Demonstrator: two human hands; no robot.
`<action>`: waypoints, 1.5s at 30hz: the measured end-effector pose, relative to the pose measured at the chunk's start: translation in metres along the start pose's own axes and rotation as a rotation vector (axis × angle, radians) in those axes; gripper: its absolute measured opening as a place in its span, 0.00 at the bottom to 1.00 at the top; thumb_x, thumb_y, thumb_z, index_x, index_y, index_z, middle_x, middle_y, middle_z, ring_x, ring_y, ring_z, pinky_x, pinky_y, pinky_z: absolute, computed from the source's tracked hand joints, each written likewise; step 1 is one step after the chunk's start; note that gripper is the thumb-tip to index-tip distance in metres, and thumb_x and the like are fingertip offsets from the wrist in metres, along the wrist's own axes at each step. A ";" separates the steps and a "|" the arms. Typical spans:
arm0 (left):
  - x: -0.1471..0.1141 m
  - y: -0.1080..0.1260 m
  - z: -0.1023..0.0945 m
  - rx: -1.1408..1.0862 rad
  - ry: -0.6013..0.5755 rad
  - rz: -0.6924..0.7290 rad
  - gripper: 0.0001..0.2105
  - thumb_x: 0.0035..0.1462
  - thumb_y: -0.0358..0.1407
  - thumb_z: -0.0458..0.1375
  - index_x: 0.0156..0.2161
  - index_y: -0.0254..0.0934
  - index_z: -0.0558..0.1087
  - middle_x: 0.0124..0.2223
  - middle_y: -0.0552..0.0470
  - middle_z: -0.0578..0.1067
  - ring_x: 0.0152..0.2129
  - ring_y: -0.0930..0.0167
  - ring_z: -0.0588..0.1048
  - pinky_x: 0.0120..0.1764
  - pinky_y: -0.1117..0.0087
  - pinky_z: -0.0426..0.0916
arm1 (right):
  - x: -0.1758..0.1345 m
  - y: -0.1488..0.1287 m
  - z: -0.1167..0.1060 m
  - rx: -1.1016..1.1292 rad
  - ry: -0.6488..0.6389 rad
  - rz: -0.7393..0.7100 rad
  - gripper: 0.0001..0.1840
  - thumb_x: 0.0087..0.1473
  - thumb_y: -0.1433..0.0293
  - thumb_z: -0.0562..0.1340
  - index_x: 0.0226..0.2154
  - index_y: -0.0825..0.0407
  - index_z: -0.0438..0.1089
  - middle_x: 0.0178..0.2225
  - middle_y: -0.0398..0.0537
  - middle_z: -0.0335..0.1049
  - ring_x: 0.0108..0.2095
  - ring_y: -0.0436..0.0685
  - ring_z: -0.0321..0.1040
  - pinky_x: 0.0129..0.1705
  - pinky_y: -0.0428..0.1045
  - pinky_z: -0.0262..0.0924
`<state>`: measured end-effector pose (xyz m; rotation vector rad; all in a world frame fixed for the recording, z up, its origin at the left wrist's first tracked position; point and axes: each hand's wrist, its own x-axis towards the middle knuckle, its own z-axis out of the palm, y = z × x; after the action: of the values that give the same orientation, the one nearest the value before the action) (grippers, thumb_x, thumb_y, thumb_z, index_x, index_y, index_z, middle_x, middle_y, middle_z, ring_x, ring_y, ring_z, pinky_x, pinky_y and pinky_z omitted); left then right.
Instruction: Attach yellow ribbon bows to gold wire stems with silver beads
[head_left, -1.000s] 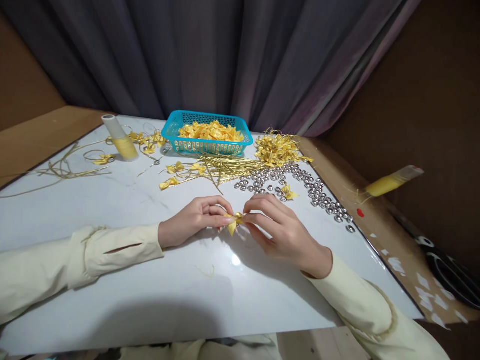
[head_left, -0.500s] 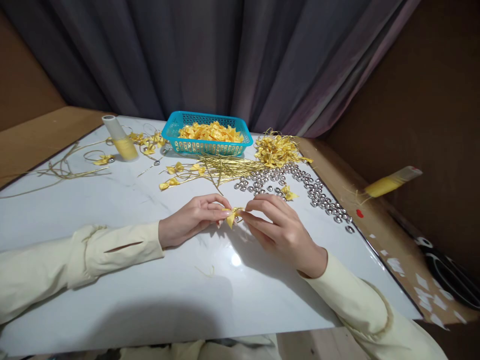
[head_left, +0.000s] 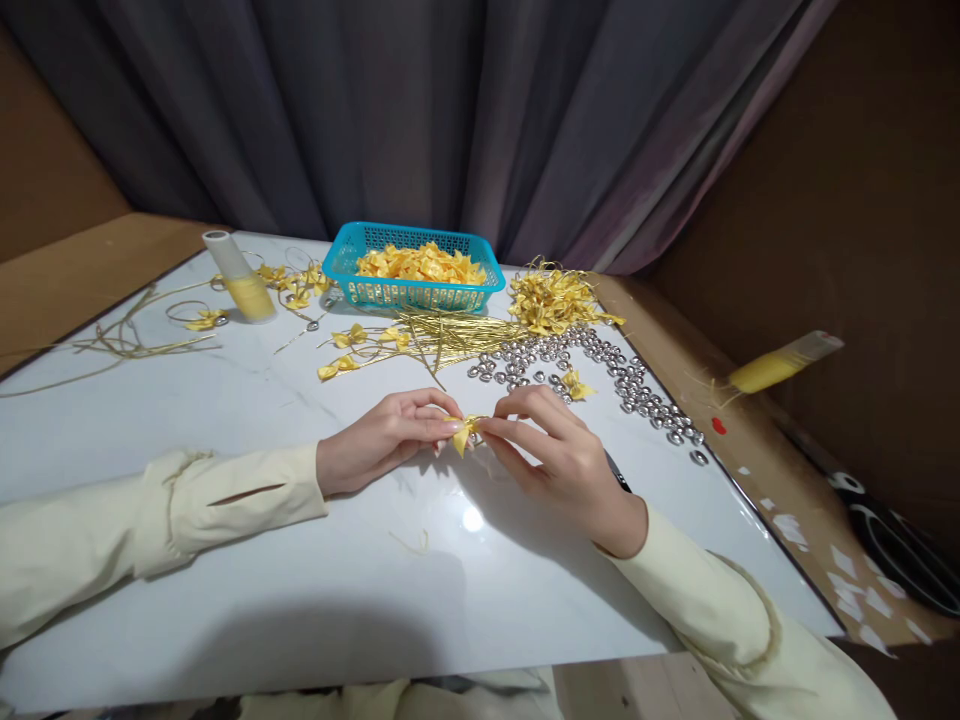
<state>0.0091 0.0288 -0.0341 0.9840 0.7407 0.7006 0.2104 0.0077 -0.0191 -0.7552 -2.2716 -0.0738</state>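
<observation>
Between my two hands, just above the white tabletop [head_left: 360, 580], is a small yellow ribbon bow [head_left: 462, 438]. My left hand [head_left: 394, 435] pinches its left side between thumb and fingertips. At the bow's right edge, my right hand [head_left: 566, 455] has its thumb and index finger closed on what looks like a thin gold cord; the fingertips partly hide it. Beyond my hands lie silver beads [head_left: 637, 385], with a loose yellow bow [head_left: 576, 385] among them. A bundle of gold cords [head_left: 457, 340] stretches behind, several yellow bows [head_left: 345, 365] at its left end.
A blue basket [head_left: 416, 295] of yellow bows stands at the back, beside a heap of corded bows [head_left: 555, 298]. Thread spools [head_left: 238, 278] and loose cords [head_left: 127, 340] are at the left. Off the right edge are another spool [head_left: 784, 365], scissors [head_left: 900, 540] and paper scraps [head_left: 791, 532].
My right hand has shifted slightly left and turned, uncovering a dark slim object beside its wrist. My left hand and the bow stay in place.
</observation>
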 end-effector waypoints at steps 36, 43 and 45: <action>-0.003 0.000 0.000 0.273 -0.074 0.072 0.06 0.52 0.33 0.61 0.34 0.34 0.70 0.26 0.54 0.75 0.23 0.76 0.68 0.28 0.75 0.61 | 0.010 -0.003 -0.012 0.381 -0.308 0.410 0.04 0.51 0.77 0.59 0.30 0.53 0.66 0.31 0.47 0.67 0.35 0.54 0.63 0.39 0.51 0.59; -0.005 0.001 0.005 0.356 -0.064 0.081 0.06 0.51 0.33 0.61 0.33 0.33 0.70 0.27 0.53 0.75 0.25 0.74 0.69 0.30 0.73 0.61 | 0.009 0.000 -0.014 0.501 -0.416 0.518 0.03 0.51 0.76 0.61 0.30 0.54 0.66 0.33 0.48 0.67 0.35 0.54 0.63 0.38 0.50 0.59; -0.005 0.000 0.005 0.358 -0.066 0.077 0.06 0.51 0.33 0.61 0.33 0.33 0.70 0.27 0.53 0.75 0.25 0.74 0.69 0.29 0.73 0.61 | 0.008 0.002 -0.013 0.515 -0.421 0.528 0.04 0.51 0.77 0.61 0.29 0.53 0.66 0.32 0.47 0.67 0.35 0.53 0.63 0.37 0.50 0.58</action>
<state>0.0103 0.0231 -0.0309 1.3616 0.7891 0.6090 0.2148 0.0097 -0.0050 -1.1231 -2.2286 0.9556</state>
